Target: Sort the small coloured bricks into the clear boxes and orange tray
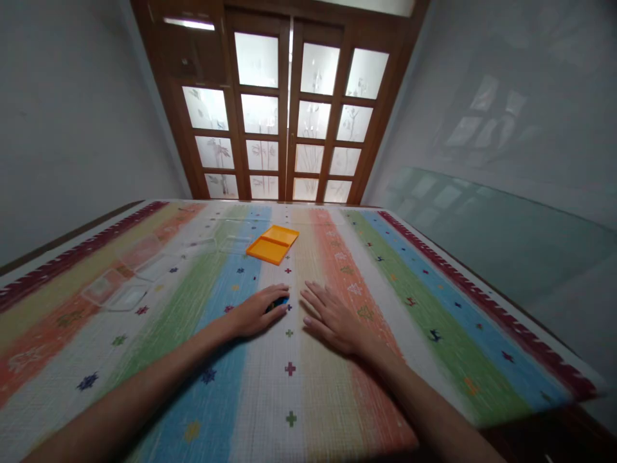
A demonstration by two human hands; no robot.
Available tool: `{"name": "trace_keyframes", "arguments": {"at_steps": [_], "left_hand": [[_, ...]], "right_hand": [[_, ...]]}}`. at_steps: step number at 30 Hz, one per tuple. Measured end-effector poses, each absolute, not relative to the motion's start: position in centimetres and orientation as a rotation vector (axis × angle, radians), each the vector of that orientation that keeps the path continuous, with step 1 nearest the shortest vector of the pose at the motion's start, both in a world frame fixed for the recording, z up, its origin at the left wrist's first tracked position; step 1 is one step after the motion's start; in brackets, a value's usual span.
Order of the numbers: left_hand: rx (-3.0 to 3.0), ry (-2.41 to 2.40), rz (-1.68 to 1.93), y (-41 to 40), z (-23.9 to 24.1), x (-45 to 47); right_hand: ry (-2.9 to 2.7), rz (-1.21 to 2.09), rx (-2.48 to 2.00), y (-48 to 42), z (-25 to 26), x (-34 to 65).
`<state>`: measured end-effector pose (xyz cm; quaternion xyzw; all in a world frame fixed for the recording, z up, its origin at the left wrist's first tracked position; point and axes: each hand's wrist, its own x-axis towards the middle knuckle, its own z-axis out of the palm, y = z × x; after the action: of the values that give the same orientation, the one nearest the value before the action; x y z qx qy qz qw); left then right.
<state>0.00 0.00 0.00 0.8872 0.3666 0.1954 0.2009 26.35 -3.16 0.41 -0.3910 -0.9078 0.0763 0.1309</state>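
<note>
My left hand (258, 311) rests on the striped cloth with its fingers curled over a small dark object (278, 303), of which only a black and blue edge shows. My right hand (332, 317) lies flat beside it, palm down, fingers stretched out and holding nothing. A little beyond both hands, an open orange flat case (272, 244) lies on the cloth, two shallow halves side by side.
The table is covered by a colourful striped cloth (308, 386) with small printed figures. Several clear plastic trays (126, 296) lie at the left. Wooden doors with frosted glass (289, 116) stand behind the table. The table edge runs along the right (530, 334).
</note>
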Motion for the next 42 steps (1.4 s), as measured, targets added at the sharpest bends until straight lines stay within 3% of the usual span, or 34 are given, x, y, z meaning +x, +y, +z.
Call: {"name": "trace_keyframes", "arguments": {"at_steps": [14,20,26,42], "left_hand": [[2.463,0.739,0.64,-2.5,0.5,3.3],[2.413,1.172,0.815,1.0,0.8,-0.3],[2.424,1.538,0.552,3.6,-0.3,-5.0],[2.61,1.105,0.23,-4.0,0.6,-1.2]], "right_hand": [[-2.576,0.19,-1.114,-3.2,0.6,26.4],[-2.636,0.149,-1.119,-3.3,0.9,26.3],[-2.664,0.173,-1.161,-3.3,0.9,26.2],[-2.643,0.207,-1.076,-3.4,0.5,26.1]]}}
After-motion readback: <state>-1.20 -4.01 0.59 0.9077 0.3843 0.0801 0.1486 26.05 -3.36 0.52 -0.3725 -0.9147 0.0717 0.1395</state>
